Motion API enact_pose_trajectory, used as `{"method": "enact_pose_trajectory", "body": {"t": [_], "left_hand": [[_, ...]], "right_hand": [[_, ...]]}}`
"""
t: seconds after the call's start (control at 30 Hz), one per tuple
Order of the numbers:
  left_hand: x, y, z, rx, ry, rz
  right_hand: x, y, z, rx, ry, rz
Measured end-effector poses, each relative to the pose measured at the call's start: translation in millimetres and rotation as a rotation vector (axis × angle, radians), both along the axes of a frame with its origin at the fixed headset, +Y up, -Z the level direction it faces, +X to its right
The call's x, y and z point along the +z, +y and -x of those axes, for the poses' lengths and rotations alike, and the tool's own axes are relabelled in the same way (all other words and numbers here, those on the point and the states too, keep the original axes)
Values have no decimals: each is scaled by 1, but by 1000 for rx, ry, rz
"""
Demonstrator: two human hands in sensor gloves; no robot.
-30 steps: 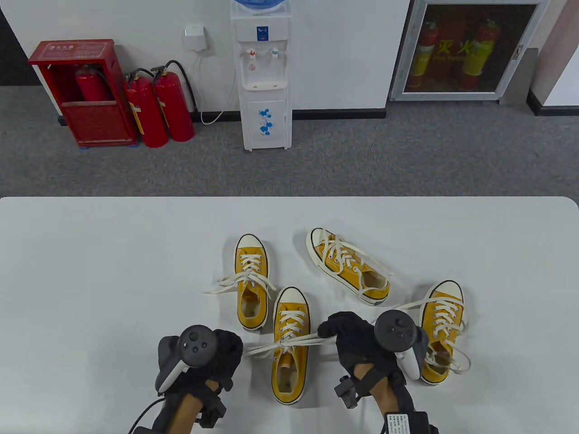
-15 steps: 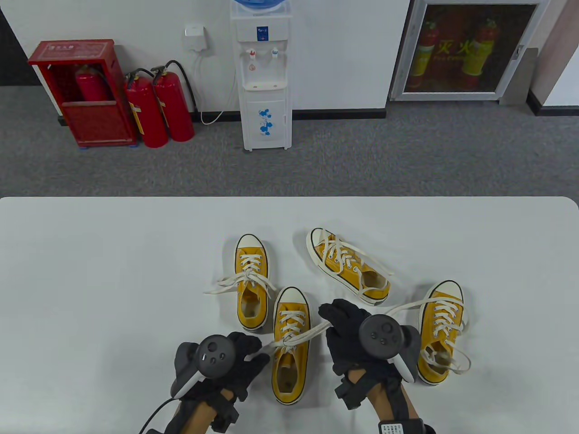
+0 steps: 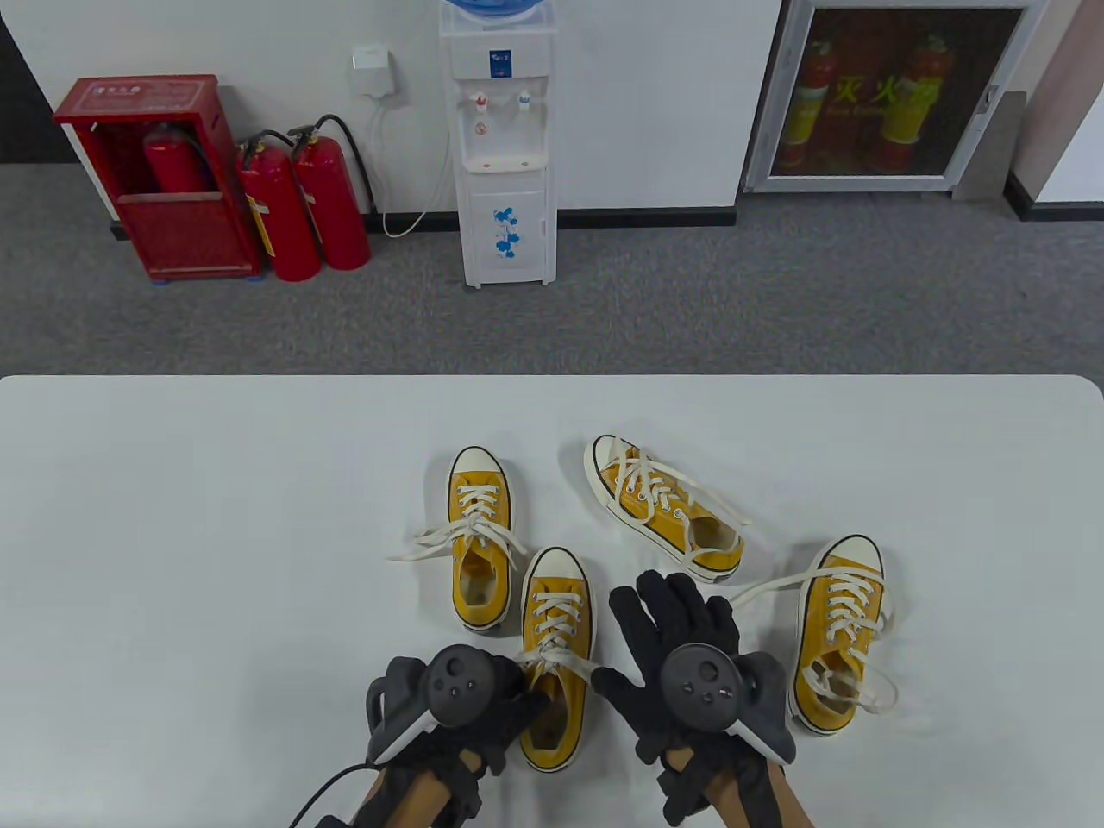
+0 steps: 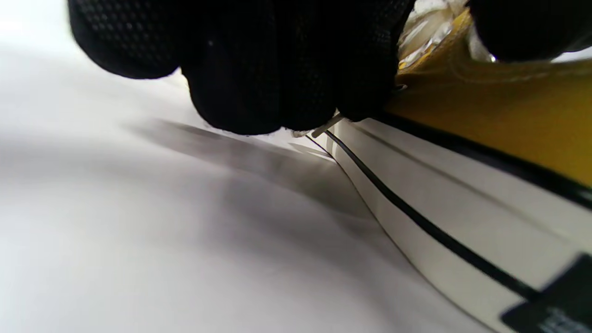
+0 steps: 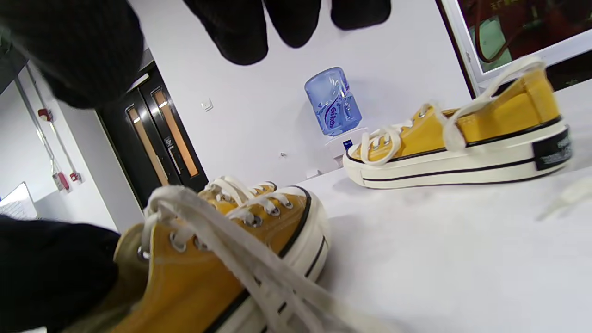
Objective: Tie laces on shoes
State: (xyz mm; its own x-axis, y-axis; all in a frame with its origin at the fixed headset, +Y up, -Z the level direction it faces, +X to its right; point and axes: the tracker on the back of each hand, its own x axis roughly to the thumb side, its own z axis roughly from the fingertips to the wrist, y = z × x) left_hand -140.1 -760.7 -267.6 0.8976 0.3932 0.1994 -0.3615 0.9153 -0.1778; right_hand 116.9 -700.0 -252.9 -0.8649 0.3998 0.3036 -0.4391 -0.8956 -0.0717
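Table view: my left hand point(image 3: 461, 703) pinches the lace point(image 3: 552, 660) at the shoe point(image 3: 555, 660), lower centre; my right hand point(image 3: 681, 655) is spread flat, holding nothing. Earlier it held the other end, so the crossing may loosen.

Left wrist view: fingers point(image 4: 259, 78) clamp a lace tip point(image 4: 326, 126) against the sole.

Right wrist view: the lace point(image 5: 240, 249) drapes slack.

1. Surface point(image 3: 172, 517): broad bare areas at left, right and along the far edge; hands may pass freely there.
2. Four yellow shoes point(image 3: 480, 535) crowd the near centre, leaving narrow gaps between them.
3. Loose lace point(image 3: 763, 588) crosses the gap between the right hand point(image 3: 681, 655) and the rightmost shoe point(image 3: 841, 630).
4. Left hand point(image 3: 457, 699) touches the nearest shoe point(image 3: 556, 638), closing that gap.
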Motion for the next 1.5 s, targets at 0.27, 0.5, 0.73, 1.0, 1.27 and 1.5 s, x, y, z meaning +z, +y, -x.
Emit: {"method": "enact_pose_trajectory", "body": {"t": [0.27,0.5,0.73,1.0,1.27,1.5], "left_hand": [[-1,-3,-2,-47,1,19],[-2,-6,-7,-45,31,47],[-4,-7,-7,-52,75,61],[-5,-8,-2,-21,93,51],[-1,3,-2,-62,94,-88],[4,23,11,-25,94,-221]], "right_hand": [[5,-12,-1,52,2,-23],[6,-21,-3,86,-15,-34],[6,-23,-2,84,-22,-23],[7,-21,-4,68,-35,-21],[5,-21,-7,49,-48,-16],[5,-20,-11,24,-60,-20]]}}
